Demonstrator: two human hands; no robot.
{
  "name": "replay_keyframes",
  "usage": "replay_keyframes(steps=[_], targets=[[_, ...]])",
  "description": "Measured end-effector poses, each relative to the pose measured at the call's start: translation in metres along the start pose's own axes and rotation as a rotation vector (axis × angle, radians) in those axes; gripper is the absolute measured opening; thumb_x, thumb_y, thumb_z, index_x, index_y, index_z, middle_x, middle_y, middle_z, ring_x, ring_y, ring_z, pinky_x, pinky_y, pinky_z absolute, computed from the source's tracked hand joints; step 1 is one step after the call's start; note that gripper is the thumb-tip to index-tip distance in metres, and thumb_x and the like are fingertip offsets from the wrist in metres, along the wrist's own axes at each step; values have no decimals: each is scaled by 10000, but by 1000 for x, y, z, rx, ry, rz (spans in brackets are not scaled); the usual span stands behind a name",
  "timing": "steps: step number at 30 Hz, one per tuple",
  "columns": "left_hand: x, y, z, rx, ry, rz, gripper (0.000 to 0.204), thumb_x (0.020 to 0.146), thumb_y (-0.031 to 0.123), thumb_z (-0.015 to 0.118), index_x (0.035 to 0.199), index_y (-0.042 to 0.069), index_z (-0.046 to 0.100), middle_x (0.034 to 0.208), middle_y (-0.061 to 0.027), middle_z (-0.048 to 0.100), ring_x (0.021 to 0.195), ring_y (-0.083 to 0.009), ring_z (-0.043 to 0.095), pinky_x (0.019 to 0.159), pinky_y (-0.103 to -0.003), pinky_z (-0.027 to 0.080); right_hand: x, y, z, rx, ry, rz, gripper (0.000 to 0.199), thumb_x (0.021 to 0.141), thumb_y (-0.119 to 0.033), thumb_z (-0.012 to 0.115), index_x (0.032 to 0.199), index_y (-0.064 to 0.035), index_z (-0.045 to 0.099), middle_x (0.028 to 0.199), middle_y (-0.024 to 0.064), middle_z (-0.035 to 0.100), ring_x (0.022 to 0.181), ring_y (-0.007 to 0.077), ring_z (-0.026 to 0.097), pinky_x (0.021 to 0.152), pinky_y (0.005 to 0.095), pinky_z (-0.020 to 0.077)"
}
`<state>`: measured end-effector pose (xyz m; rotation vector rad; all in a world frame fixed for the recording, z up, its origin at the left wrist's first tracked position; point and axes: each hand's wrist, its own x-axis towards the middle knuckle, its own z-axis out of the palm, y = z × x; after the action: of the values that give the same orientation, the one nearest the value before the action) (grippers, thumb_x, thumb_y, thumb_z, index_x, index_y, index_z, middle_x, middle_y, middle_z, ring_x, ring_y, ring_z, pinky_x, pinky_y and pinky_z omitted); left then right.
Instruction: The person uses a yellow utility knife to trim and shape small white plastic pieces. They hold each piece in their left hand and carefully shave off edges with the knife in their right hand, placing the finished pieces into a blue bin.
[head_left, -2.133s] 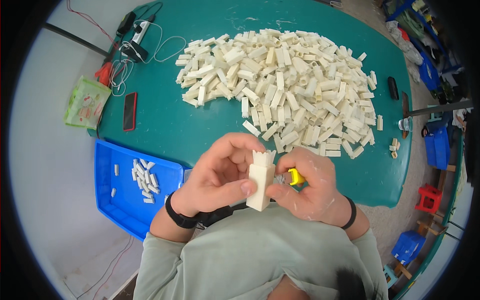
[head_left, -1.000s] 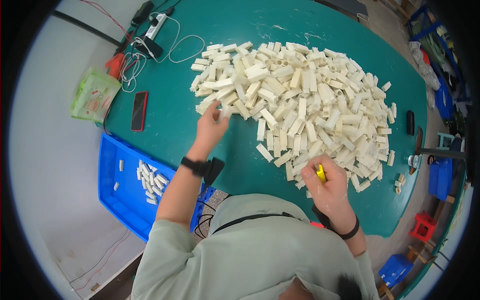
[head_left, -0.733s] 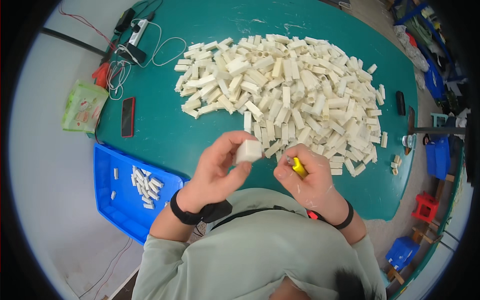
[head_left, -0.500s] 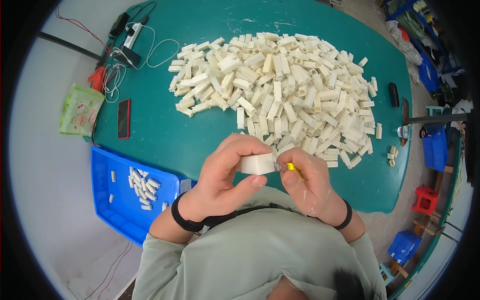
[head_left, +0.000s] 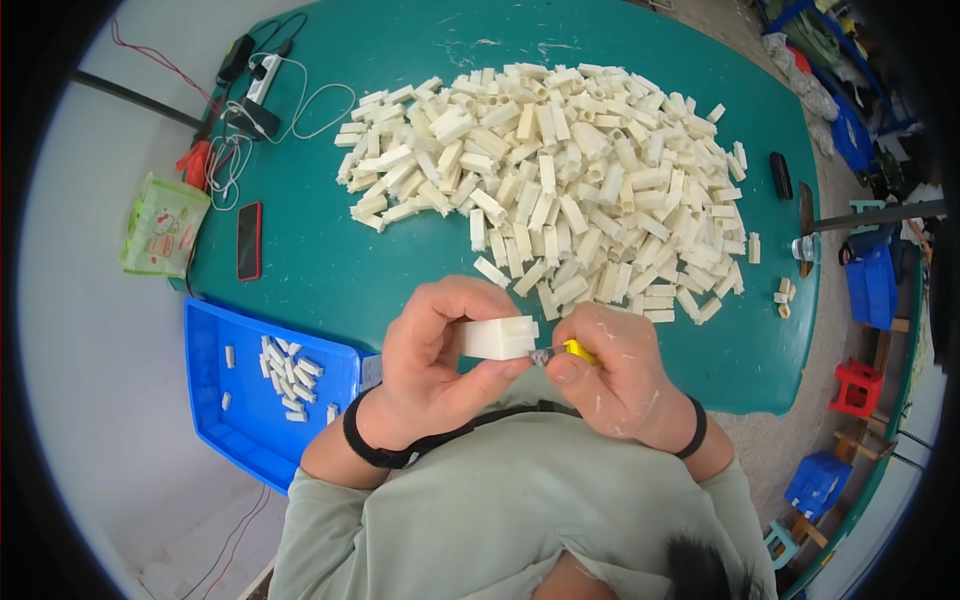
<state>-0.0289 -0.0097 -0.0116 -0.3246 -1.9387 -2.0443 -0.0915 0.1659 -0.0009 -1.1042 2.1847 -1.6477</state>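
My left hand (head_left: 435,365) holds a cream plastic block (head_left: 497,338) sideways, close to my chest. My right hand (head_left: 612,382) grips a small yellow-handled tool (head_left: 572,351) whose grey tip touches the block's right end. Beyond both hands a large heap of similar cream blocks (head_left: 565,180) covers the middle of the round teal table (head_left: 330,270).
A blue tray (head_left: 245,420) with several small cream pieces sits at my lower left. A red-edged phone (head_left: 248,240), a green pouch (head_left: 163,225), a power strip with cables (head_left: 258,85) lie at the table's left. Blue crates and a red stool (head_left: 858,388) stand on the floor at right.
My left hand reached out to the heap, took a block and brought it back to my chest. The block now lies sideways with the tool's tip against its end.
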Motion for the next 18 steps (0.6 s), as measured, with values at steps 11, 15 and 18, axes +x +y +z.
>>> replay_keyframes(steps=[11, 15, 18], targets=[[-6, 9, -9, -205, -99, -193, 319, 757, -17, 678, 1000, 17, 475, 948, -86, 564, 848, -160, 549, 751, -284, 432, 4, 5, -4, -214, 55, -85, 344, 819, -311, 651, 675, -43, 491, 554, 81, 464, 448, 243, 459, 409, 320, 347], [-7, 16, -14, -315, -280, -155, 337, 755, 68, 696, 1032, -6, 518, 1014, -105, 559, 897, -202, 530, 789, -310, 410, 2, 6, -4, -153, 134, 169, 343, 851, -316, 618, 705, -22, 517, 565, 96, 464, 460, 237, 444, 432, 313, 353], [-2, 28, -14, -222, -140, -401, 367, 817, 122, 624, 1127, -29, 497, 1058, -135, 544, 953, -219, 502, 828, -312, 393, -1, -4, -6, 9, 76, 219, 345, 874, -319, 592, 731, -10, 534, 575, 106, 466, 471, 228, 429, 449, 305, 357]])
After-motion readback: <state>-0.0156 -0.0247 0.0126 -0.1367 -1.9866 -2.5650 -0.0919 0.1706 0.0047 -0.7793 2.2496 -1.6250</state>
